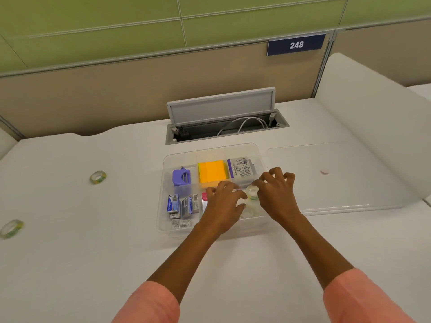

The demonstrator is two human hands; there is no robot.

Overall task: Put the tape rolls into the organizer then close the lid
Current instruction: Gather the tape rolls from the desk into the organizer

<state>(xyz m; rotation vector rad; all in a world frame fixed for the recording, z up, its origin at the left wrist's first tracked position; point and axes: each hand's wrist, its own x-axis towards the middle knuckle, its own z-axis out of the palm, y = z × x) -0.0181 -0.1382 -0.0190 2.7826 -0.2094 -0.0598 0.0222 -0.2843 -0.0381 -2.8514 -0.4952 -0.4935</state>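
A clear plastic organizer (166,207) sits open on the white desk, with dividers and several office items inside. Both hands hover over its front right compartment. My right hand (276,193) pinches a green-patterned tape roll (252,191) with thumb and forefinger. My left hand (222,201) spreads its fingers just left of that roll, over another pale roll (248,212) lying in the compartment. Two more tape rolls lie on the desk at the left: one (98,177) farther back, one (11,228) near the left edge. The clear lid (331,178) lies flat to the organizer's right.
Inside the organizer are a purple dispenser (182,177), orange sticky notes (211,171), a labelled box (242,170) and staple boxes (184,205). An open cable hatch (224,122) lies behind it. A curved white divider (373,108) rises at the right.
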